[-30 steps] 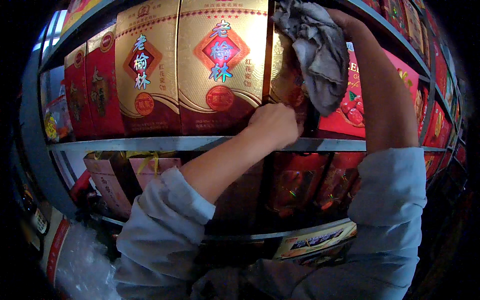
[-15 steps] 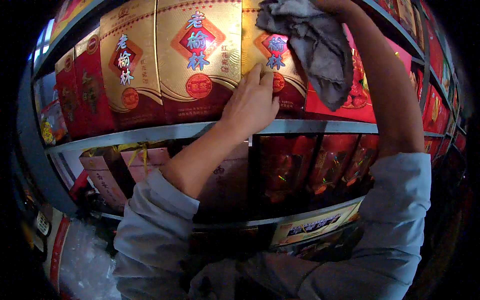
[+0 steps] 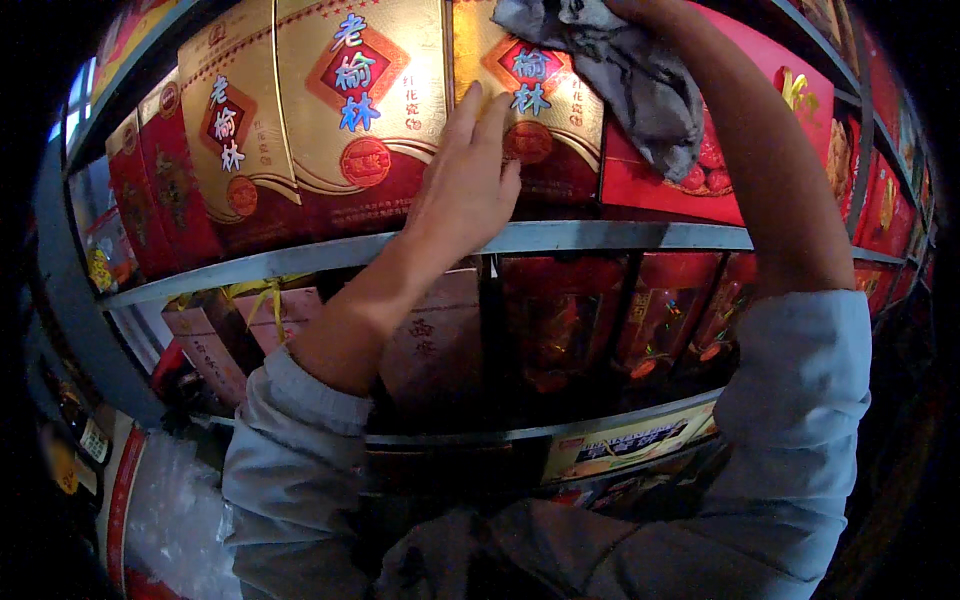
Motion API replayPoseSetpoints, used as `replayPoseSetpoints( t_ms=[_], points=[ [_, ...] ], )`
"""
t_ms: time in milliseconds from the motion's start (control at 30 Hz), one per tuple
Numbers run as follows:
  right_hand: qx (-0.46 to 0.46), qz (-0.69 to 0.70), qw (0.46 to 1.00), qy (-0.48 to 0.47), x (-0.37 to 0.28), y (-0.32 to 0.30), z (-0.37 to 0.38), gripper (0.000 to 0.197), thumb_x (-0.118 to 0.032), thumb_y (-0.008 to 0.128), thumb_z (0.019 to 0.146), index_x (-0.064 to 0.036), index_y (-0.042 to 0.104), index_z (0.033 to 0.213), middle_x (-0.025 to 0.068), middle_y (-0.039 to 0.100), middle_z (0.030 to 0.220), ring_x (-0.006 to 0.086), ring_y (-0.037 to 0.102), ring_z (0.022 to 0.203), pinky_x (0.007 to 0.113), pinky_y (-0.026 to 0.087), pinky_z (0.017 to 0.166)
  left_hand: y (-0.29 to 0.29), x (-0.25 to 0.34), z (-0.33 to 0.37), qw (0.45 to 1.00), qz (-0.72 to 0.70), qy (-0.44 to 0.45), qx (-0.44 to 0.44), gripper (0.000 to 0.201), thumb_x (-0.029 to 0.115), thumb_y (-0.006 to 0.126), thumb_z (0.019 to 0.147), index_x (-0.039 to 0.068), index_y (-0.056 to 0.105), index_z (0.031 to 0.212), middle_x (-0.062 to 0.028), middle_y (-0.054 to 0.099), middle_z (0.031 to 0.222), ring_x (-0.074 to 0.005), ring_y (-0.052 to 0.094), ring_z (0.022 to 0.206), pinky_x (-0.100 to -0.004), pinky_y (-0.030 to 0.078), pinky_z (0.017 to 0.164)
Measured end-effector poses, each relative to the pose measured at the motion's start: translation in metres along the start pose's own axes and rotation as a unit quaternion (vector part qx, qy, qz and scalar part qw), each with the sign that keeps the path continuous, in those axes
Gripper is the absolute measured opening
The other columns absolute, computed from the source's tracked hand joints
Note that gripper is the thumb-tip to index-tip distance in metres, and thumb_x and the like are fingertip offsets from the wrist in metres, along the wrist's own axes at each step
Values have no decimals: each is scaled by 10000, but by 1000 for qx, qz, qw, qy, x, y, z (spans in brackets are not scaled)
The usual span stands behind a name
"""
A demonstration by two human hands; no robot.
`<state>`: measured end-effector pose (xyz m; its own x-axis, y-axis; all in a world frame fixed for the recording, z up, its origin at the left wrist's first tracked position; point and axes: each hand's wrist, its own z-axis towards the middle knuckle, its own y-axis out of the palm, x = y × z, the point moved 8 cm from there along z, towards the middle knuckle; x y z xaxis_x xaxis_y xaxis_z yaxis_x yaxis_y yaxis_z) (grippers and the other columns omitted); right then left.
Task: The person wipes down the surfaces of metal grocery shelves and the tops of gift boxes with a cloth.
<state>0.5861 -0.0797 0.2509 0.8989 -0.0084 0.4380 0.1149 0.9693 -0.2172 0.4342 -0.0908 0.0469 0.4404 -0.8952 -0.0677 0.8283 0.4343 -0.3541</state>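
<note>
Three gold and dark-red gift boxes stand side by side on the shelf: a left box (image 3: 268, 150), a middle box (image 3: 310, 150) and a right box (image 3: 575, 150). My left hand (image 3: 465, 185) has its fingers stretched upward, lying against the box fronts around the seam between the middle and right ones. A grey cloth (image 3: 645, 95) hangs from my right hand (image 3: 645, 8) at the top edge, closed on it. The cloth drapes over the right box's upper corner and the pink-red box (image 3: 735, 160) beside it. Most of my right hand's fingers are cut off or hidden.
A blue-grey metal shelf edge (image 3: 600, 236) runs under the boxes. Below stand pale pink boxes (image 3: 435, 345) with yellow ribbon at the left, and dark red boxes (image 3: 560, 310). A shelf post (image 3: 868, 130) rises at right. Clear plastic (image 3: 180, 510) lies low at left.
The boxes sit farther left and slightly higher in the picture. My left hand has shifted a little left and up, its fingers still stretched. The cloth remains in my right hand, showing slightly higher.
</note>
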Motion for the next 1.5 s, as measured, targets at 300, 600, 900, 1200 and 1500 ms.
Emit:
replayPoseSetpoints(
  t_ms=[300,600,900,1200,1500],
  points=[
    [20,71,996,-49,4,-4,-5,330,-179,526,760,15,477,1023,213,503,983,373,468,944,414,389,796,24,-16,25,992,0,-117,52,673,144,551,724,-108,181,1227,-332,204,1263,-420,194,1208,-407,203,1000],
    [59,93,991,-75,7,-3,1,357,-242,545,750,4,508,1007,218,537,936,371,492,915,410,398,792,28,-55,47,934,-93,-293,181,655,158,564,693,-95,245,1206,-290,343,1189,-386,361,1111,-394,289,942],
    [-29,135,990,1,34,26,2,353,-278,480,795,-2,508,1014,228,550,968,382,515,912,413,408,781,30,-48,44,852,-361,-351,142,482,76,556,665,-71,361,1081,-174,506,919,-238,512,842,-302,398,754],
    [-60,184,979,59,33,25,-12,453,-276,478,796,-34,407,1171,220,501,1080,361,484,995,394,401,809,64,-82,7,840,-358,-406,29,405,96,549,700,-28,382,1047,-136,489,975,-195,478,885,-341,384,781],
    [14,119,990,75,27,9,2,322,-232,492,777,-11,497,1012,223,540,964,380,500,926,431,405,775,60,-69,9,838,-425,-341,35,419,65,547,688,-49,380,1054,-149,494,938,-203,479,859,-319,401,735]
  ],
)
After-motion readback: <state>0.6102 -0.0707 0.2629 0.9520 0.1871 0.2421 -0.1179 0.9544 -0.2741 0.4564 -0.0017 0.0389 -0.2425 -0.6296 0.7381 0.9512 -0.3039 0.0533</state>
